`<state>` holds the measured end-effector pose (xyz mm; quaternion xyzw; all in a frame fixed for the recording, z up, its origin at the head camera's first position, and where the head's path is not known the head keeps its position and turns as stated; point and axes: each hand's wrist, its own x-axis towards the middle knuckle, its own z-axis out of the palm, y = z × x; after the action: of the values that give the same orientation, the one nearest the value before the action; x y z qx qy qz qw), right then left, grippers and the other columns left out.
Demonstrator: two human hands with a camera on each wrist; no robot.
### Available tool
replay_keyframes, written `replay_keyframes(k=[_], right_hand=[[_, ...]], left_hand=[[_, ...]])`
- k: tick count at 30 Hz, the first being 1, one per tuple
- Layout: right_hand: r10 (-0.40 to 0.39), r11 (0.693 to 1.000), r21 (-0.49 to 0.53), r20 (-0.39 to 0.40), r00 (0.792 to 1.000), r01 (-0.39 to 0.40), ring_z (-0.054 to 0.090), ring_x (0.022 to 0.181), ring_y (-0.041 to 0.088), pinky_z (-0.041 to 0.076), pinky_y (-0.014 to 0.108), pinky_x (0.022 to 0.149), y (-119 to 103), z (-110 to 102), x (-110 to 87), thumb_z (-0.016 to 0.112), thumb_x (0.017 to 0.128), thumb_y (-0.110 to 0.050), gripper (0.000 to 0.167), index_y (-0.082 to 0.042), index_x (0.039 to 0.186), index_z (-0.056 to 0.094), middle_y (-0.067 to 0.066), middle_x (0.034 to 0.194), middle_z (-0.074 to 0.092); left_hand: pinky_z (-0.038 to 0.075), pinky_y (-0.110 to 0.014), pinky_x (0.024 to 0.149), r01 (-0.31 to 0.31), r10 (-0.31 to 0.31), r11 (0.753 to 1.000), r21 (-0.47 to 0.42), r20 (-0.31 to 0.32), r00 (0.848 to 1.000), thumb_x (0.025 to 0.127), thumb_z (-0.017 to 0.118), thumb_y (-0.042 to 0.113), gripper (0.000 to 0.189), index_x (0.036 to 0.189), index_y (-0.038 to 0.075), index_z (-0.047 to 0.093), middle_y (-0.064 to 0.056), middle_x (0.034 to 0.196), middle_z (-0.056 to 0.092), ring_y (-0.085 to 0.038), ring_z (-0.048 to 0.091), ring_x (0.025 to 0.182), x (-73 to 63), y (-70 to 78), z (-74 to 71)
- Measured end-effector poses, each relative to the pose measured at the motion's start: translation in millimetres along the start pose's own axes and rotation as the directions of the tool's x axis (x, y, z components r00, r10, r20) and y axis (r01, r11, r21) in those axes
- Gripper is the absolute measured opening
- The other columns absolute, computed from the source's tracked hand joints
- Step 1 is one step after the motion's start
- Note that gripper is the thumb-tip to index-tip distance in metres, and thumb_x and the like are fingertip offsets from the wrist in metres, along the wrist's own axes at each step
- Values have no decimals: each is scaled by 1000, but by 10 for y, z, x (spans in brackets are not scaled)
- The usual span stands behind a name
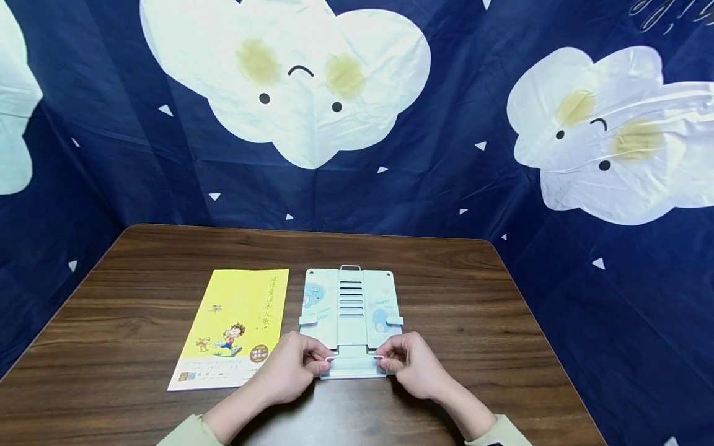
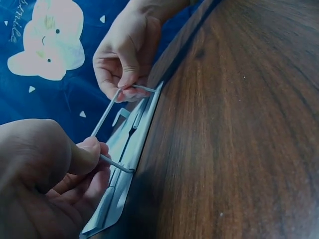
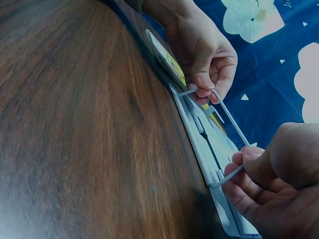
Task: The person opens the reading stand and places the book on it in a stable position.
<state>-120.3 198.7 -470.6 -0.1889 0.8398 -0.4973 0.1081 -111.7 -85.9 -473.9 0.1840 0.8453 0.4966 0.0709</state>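
A pale mint book stand [image 1: 326, 297] with blue cartoon prints lies flat on the table. Slots run down its middle strip, and a small clip sits on each side. At the near edge, a bent wire support [image 2: 105, 113] stands up from the stand. My left hand [image 1: 290, 368] pinches one corner of this wire between thumb and fingers. The other corner is pinched by my right hand [image 1: 421, 367]. Both wrist views show the wire's legs meeting the stand's edge, with the crossbar [image 3: 232, 119] stretched between the two hands.
Left of the stand, a yellow children's book [image 1: 240, 316] lies on the brown wooden table [image 1: 474, 297]. A dark blue curtain [image 1: 446, 186] with white clouds hangs behind the table and along its sides.
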Motion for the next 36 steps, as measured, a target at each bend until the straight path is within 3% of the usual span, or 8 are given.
replay_keyframes(k=[4, 11, 16, 27, 36], right_hand=[[-8, 998, 64, 16, 1000, 7, 62, 71, 6, 52, 18, 63, 36, -40, -1, 76, 93, 7, 5, 5, 96, 79, 4, 81, 71], [-13, 993, 120, 80, 997, 3, 56, 57, 8, 46, 18, 49, 31, -136, 25, 79, 93, 3, 8, 7, 100, 78, 10, 79, 72], [-33, 995, 92, 105, 994, 23, 65, 70, 8, 52, 18, 60, 11, -206, 60, 79, 93, 2, 11, 8, 102, 78, 8, 84, 75], [-10, 993, 114, 89, 996, 0, 70, 78, 13, 57, 22, 67, 53, -427, 151, 80, 93, 0, 17, 11, 105, 77, 12, 90, 77], [92, 985, 147, 24, 995, -95, 75, 85, 23, 63, 33, 73, 233, -636, 208, 79, 95, -3, 21, 11, 111, 76, 21, 99, 77]], left_hand=[[56, -26, 69, -3, 4, 1000, -21, 25, 1000, 90, 82, 3, 9, 98, 7, 82, 9, 80, 74, -6, 67, 73, 5, -22, -31], [58, -25, 68, 11, -5, 997, -79, 79, 997, 93, 81, 7, 11, 103, 3, 83, 4, 84, 77, -9, 70, 76, 23, -62, -91], [56, -24, 62, 2, 7, 994, -108, 87, 996, 93, 82, 8, 13, 104, 1, 82, 1, 87, 79, -9, 70, 70, 65, -57, -163], [62, -27, 74, 32, -21, 982, -187, 60, 998, 91, 83, 3, 20, 108, -6, 80, -9, 95, 80, -19, 77, 86, 149, -162, -435], [62, -28, 73, 128, -135, 982, -140, -42, 990, 91, 84, 4, 19, 107, -4, 81, -8, 92, 79, -19, 76, 85, 238, -302, -658]])
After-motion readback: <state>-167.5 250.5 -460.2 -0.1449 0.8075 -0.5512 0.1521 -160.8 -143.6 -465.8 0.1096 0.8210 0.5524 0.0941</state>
